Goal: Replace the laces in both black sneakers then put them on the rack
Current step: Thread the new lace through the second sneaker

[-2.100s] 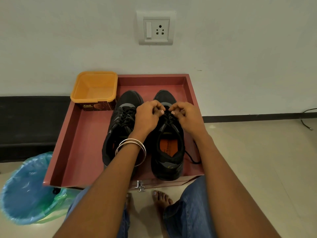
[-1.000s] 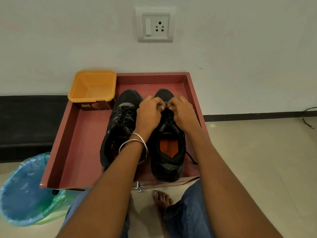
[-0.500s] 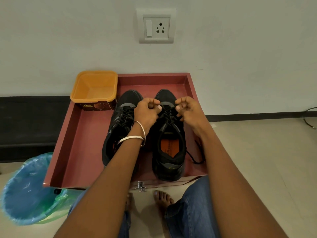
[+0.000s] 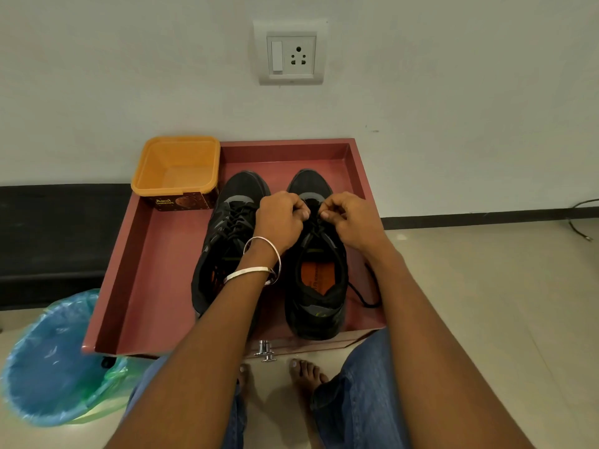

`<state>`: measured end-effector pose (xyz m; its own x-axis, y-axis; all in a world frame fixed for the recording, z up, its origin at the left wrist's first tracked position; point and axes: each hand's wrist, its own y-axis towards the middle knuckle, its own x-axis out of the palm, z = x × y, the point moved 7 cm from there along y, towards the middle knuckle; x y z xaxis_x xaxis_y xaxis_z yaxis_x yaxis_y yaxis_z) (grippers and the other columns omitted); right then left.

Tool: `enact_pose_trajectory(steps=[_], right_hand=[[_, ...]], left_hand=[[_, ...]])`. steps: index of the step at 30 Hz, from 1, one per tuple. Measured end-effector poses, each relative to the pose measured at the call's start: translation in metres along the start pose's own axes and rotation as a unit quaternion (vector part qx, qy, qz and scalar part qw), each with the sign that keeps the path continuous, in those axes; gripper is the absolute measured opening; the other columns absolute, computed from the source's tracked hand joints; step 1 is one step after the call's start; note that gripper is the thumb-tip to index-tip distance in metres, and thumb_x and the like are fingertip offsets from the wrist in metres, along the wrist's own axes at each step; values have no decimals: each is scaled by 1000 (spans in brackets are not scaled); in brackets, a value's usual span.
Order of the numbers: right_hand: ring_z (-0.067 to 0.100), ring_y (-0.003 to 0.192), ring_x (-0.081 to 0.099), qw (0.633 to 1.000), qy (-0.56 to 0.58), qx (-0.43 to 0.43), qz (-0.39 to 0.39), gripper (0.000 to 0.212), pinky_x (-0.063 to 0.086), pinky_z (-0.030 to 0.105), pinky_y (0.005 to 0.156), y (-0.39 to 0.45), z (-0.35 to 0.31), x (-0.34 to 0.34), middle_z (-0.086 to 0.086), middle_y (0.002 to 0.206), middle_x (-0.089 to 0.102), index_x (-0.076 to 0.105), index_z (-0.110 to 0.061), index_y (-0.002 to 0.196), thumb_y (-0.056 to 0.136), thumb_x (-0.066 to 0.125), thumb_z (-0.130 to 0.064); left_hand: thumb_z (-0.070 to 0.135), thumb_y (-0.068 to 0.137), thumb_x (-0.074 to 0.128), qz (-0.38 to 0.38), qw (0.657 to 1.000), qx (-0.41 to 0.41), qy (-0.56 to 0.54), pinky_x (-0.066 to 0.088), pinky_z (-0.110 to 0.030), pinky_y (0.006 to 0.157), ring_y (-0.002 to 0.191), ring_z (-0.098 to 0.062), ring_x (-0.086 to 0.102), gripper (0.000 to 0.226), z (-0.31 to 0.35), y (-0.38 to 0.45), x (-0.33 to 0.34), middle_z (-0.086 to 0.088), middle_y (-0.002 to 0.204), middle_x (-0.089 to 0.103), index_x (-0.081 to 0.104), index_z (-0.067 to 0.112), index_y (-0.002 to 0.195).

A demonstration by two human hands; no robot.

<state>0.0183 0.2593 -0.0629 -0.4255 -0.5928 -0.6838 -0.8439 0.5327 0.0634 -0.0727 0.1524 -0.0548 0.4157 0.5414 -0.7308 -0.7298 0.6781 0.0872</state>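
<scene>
Both of my hands work at the toe end of the lacing on the right-hand black mesh sneaker with the orange insole (image 4: 316,264): my left hand (image 4: 280,220), two silver bangles on its wrist, has its fingers curled in a pinch on the thin black lace (image 4: 313,222), and my right hand (image 4: 351,220) pinches the same lace from the opposite side, thumbs nearly meeting over the lowest eyelets. The second black mesh sneaker (image 4: 227,241) lies just beside my left hand, partly under that forearm, its lace already crossed through the eyelets. Both shoes stand side by side, toes to the wall, inside a shallow dark-red wooden tray with raised sides (image 4: 146,254); no rack is in view. A loose black lace tail (image 4: 366,293) trails on the tray floor below my right forearm. Beyond my left hand sits an orange square plastic tub (image 4: 176,166); a blue plastic bag-lined bin (image 4: 55,361) stands near my left elbow. Likely faults, as I judge them: the lace end slipping from the pinch because the grip is small and the eyelets are hidden by my knuckles; uneven lace lengths if one side is drawn harder; my forearm snagging the loose tail and pulling threaded rows slack
</scene>
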Motion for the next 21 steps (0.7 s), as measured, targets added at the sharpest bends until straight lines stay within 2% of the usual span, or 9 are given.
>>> enact_pose_trajectory(steps=[2,5,7,9,12,14,16,18,21], right_hand=[[16,81,57,1000,5,10,-2,12,44,24,74,1,5,1,1,88,59,66,-9,84,89,59,-1],[12,79,60,998,52,31,0,16,50,28,75,2,11,-1,-3,84,63,63,-17,81,90,60,-4],[4,69,57,993,112,46,12,15,51,21,69,0,12,-5,-6,77,62,63,-15,84,92,58,-3],[4,64,55,989,144,43,18,14,49,17,64,-3,8,-9,-4,75,61,64,-9,88,92,56,2],[9,68,60,996,86,15,23,17,53,26,67,1,5,-7,-3,77,64,68,-16,87,89,61,0],[17,74,62,999,33,4,22,15,54,32,72,4,1,-3,0,80,66,70,-17,86,86,65,-2],[19,77,58,1000,-1,-8,17,12,50,20,72,5,-3,0,3,85,63,70,-11,89,86,64,-1],[13,75,51,999,-36,-13,14,12,39,6,66,5,-7,-1,2,88,57,68,-7,93,89,59,0],[5,70,46,999,-33,7,13,14,34,3,62,4,-5,0,0,89,54,63,-6,92,91,51,2]], left_hand=[[3,84,63,8,999,-18,-29,51,-34,85,87,-20,65,11,-4,0,0,-4,89,71,72,7,80],[3,85,64,0,998,-38,-57,50,-24,79,80,-14,64,10,-9,1,0,-2,87,70,72,7,83],[0,88,61,-3,994,-43,-103,52,-18,70,70,-9,61,14,-11,1,-2,-2,83,68,71,7,83],[-1,90,57,-1,989,-44,-143,51,-13,60,63,-6,60,19,-12,2,-3,-2,81,67,69,12,83],[6,85,66,7,994,-5,-106,56,-30,66,64,-14,62,11,-9,5,-3,2,72,64,72,15,82],[10,81,72,2,998,34,-61,55,-34,71,64,-15,58,7,-4,8,-2,10,69,57,74,16,84],[12,82,71,-6,998,54,-23,48,-29,71,67,-11,51,7,-1,10,-2,16,69,48,74,17,85],[12,86,65,-3,998,59,19,37,-25,71,76,-11,48,8,2,10,-1,11,75,48,71,16,88],[7,89,55,0,997,49,51,38,-30,72,88,-19,54,12,0,10,7,-3,93,58,67,11,90]])
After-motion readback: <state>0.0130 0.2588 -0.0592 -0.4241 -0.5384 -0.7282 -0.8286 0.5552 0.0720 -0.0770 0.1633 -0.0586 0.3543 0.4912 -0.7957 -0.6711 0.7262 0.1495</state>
